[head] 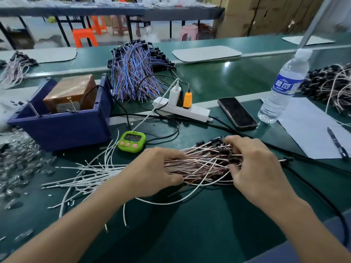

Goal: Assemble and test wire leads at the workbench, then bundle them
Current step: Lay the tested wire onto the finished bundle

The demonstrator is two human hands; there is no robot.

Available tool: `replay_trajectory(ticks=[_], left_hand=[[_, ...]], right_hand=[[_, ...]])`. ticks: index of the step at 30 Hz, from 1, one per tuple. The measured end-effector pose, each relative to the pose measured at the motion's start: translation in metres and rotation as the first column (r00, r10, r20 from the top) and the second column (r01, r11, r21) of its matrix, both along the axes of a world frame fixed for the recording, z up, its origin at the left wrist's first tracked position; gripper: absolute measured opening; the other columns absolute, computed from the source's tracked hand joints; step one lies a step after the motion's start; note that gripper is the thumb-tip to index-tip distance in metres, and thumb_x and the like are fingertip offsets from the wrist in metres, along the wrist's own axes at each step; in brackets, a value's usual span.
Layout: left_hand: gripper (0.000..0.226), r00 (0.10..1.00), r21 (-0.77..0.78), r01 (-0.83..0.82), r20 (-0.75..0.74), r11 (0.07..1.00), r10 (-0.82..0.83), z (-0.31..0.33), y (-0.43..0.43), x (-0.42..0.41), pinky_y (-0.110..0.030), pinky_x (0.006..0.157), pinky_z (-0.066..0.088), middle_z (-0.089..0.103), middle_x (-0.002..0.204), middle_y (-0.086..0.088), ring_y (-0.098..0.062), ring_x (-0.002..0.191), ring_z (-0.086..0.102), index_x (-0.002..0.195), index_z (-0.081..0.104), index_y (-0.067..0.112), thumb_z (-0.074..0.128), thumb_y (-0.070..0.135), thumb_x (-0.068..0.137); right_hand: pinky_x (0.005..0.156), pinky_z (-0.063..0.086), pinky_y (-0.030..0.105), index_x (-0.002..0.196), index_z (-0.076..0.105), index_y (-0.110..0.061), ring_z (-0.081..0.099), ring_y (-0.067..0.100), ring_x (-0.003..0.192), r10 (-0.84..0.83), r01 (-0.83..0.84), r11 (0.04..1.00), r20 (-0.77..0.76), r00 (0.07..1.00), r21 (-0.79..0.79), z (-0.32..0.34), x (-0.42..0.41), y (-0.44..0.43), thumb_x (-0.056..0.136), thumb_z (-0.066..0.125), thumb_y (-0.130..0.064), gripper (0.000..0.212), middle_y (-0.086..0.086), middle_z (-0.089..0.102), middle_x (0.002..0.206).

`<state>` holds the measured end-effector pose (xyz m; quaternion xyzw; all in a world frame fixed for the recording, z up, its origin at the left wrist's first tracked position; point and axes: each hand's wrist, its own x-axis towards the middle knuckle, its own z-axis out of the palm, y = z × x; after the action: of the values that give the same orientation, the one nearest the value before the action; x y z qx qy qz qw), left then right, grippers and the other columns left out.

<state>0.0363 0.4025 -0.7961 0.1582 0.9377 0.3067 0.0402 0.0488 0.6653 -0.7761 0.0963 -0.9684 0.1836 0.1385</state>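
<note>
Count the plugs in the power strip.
3 in the power strip, side by side: white charger on the left, black plug in the middle, orange plug on the right. More may be hidden behind them.

On the tabletop (190, 224) the leads (201, 166) lay near the front, between the left hand (152, 171) and the right hand (252, 164), both of which gripped them. Loose wires (91, 171) lay spread to the left of the left hand. Behind the leads sat a timer (132, 141), with a bin (62, 128) to its left and a box (70, 93) in the bin. Farther back lay a power strip (190, 111), with a wire pile (134, 71) behind it. To its right lay a phone (237, 112), then a bottle (283, 88) standing on the corner of a paper (307, 128), with a pen (338, 143) on the paper.
</note>
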Motion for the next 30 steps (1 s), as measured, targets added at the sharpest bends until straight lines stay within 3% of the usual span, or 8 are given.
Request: replay_trajectory(ticks=[2, 4, 11, 13, 17, 20, 25, 30], left_hand=[[0.054, 1.000, 0.022, -0.007, 0.010, 1.000, 0.007, 0.002, -0.002, -0.004, 0.004, 0.083, 0.037, 0.068, 0.113, 0.033, 0.023, 0.098, 0.057, 0.125, 0.066, 0.049, 0.081, 0.038, 0.074], [0.054, 1.000, 0.032, -0.002, 0.026, 0.999, 0.001, 0.003, -0.002, -0.007, 0.003, 0.082, 0.039, 0.069, 0.110, 0.035, 0.020, 0.098, 0.060, 0.126, 0.066, 0.049, 0.079, 0.032, 0.077], [0.077, 1.000, 0.022, -0.013, 0.027, 1.000, 0.012, 0.002, -0.004, -0.011, -0.005, 0.096, 0.033, 0.052, 0.146, 0.027, 0.008, 0.126, 0.050, 0.143, 0.046, 0.055, 0.080, 0.046, 0.075], [0.086, 0.998, -0.021, 0.004, 0.070, 1.000, -0.003, 0.002, -0.008, -0.012, -0.010, 0.090, 0.036, 0.052, 0.145, 0.022, 0.000, 0.120, 0.054, 0.146, 0.034, 0.060, 0.076, 0.053, 0.072], [0.086, 0.997, -0.046, 0.008, 0.074, 0.999, -0.005, -0.001, -0.013, -0.010, -0.008, 0.092, 0.031, 0.053, 0.142, 0.027, 0.010, 0.117, 0.045, 0.148, 0.035, 0.056, 0.078, 0.053, 0.073], [0.085, 0.998, -0.015, -0.001, 0.067, 1.000, 0.002, -0.002, -0.011, -0.011, 0.000, 0.089, 0.030, 0.055, 0.132, 0.039, 0.013, 0.115, 0.050, 0.146, 0.037, 0.057, 0.079, 0.053, 0.072], [0.092, 0.999, -0.009, 0.004, 0.052, 1.000, -0.004, -0.003, -0.008, -0.012, -0.003, 0.088, 0.033, 0.052, 0.116, 0.042, 0.022, 0.111, 0.044, 0.147, 0.034, 0.056, 0.083, 0.054, 0.069], [0.087, 0.999, -0.095, 0.040, 0.000, 0.995, -0.040, 0.000, -0.009, -0.005, -0.023, 0.102, 0.042, 0.056, 0.128, 0.030, 0.005, 0.116, 0.052, 0.147, 0.050, 0.040, 0.084, 0.050, 0.068]], right_hand=[[0.111, 0.032, 0.024, 0.146, 0.052, -0.029, 0.047, 0.013, 0.124, 0.101, -0.103, 0.994, 0.060, 0.993, 0.031, -0.001, -0.007, -0.006, 0.076, 0.067, 0.005, 0.079, -0.010, 0.057, 0.132], [0.119, 0.028, 0.029, 0.147, 0.051, -0.031, 0.043, 0.012, 0.133, 0.165, -0.172, 0.985, 0.145, 0.976, 0.036, -0.002, -0.016, -0.012, 0.078, 0.055, 0.008, 0.079, -0.010, 0.054, 0.143], [0.094, 0.049, 0.039, 0.104, 0.077, -0.028, 0.058, 0.018, 0.100, 0.197, -0.200, 0.980, 0.098, 0.975, 0.018, 0.003, -0.037, -0.006, 0.085, 0.069, -0.002, 0.032, -0.009, 0.071, 0.096], [0.092, 0.050, 0.038, 0.101, 0.079, -0.028, 0.061, 0.018, 0.099, 0.153, -0.155, 0.987, 0.073, 0.986, 0.036, 0.011, -0.041, 0.006, 0.083, 0.073, -0.002, 0.032, -0.009, 0.071, 0.095], [0.092, 0.048, 0.032, 0.106, 0.078, -0.036, 0.063, 0.020, 0.099, 0.026, -0.042, 0.995, 0.171, 0.985, 0.093, 0.023, -0.045, 0.026, 0.088, 0.071, -0.013, 0.030, -0.007, 0.073, 0.104], [0.084, 0.038, 0.018, 0.112, 0.074, -0.042, 0.059, 0.006, 0.093, 0.064, -0.052, 0.997, 0.223, 0.973, -0.063, 0.022, -0.036, 0.023, 0.090, 0.071, -0.028, 0.026, -0.017, 0.071, 0.104], [0.101, 0.045, 0.035, 0.117, 0.070, -0.033, 0.054, 0.013, 0.114, 0.129, -0.168, 0.975, 0.244, 0.961, 0.146, 0.013, -0.030, 0.010, 0.087, 0.074, -0.027, 0.031, -0.015, 0.063, 0.115], [0.085, 0.050, 0.037, 0.093, 0.073, -0.032, 0.060, 0.015, 0.093, 0.063, -0.080, 0.991, 0.158, 0.985, 0.106, 0.017, -0.036, 0.017, 0.090, 0.070, -0.017, 0.016, -0.015, 0.064, 0.095]])
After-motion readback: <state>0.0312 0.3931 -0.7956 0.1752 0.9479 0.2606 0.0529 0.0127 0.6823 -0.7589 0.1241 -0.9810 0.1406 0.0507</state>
